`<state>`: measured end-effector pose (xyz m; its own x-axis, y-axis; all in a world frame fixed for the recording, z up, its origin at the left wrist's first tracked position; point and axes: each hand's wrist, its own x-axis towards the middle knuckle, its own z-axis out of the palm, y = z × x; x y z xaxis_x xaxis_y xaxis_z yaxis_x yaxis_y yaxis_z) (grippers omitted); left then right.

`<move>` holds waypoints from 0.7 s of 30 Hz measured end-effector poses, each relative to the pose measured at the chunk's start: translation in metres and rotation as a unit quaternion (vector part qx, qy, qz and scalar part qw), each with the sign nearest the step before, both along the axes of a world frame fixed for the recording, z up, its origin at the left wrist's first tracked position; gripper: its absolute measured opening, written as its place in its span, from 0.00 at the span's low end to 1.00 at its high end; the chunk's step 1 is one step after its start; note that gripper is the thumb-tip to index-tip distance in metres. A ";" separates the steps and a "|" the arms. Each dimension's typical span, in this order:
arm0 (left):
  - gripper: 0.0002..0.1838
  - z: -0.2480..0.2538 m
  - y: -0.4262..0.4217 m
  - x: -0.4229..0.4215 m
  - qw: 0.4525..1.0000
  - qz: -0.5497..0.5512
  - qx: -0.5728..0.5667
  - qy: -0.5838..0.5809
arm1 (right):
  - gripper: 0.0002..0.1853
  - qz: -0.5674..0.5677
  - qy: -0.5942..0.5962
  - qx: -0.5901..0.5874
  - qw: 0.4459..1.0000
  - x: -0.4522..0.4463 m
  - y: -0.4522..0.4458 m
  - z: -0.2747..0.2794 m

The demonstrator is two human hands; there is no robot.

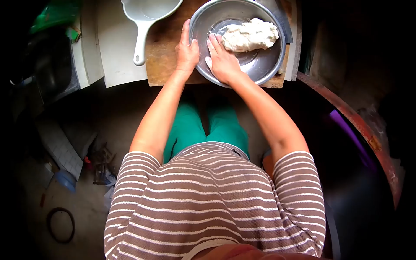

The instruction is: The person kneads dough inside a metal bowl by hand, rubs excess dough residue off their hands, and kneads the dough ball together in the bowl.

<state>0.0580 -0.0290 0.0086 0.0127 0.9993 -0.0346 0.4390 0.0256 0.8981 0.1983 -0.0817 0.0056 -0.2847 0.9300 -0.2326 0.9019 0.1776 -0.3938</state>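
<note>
A round metal bowl (277,65) rests on a wooden board, with a lumpy, elongated mass of white dough (251,35) in its right part. My left hand (187,55) holds the bowl's left side, fingers along the outside and thumb at the rim. Inside the bowl, my right hand (223,60) lies with its fingers stretched out, whitened at the tips. Those fingertips are at the left end of the dough; whether they press on it I cannot tell. Smears of dough or flour show on the bowl's inner wall.
A white long-handled dipper (142,43) sits left of the bowl. Under the bowl is the wooden board (162,67), on a white surface (115,65). A flat grey blade-like piece (286,32) lies against the bowl's right side. Below left, a dark ring (60,225) is on the floor.
</note>
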 end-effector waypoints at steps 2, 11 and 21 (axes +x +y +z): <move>0.37 0.001 0.002 0.000 1.000 0.002 0.006 0.002 | 0.30 -0.012 0.018 0.023 1.000 0.000 0.006 -0.005; 0.36 -0.008 0.007 0.001 0.991 0.005 0.071 0.110 | 0.29 0.144 0.022 -0.065 0.987 0.050 -0.020 0.015; 0.30 -0.006 0.013 0.001 0.990 0.027 0.104 0.087 | 0.30 0.053 0.118 -0.094 0.987 0.025 0.010 0.009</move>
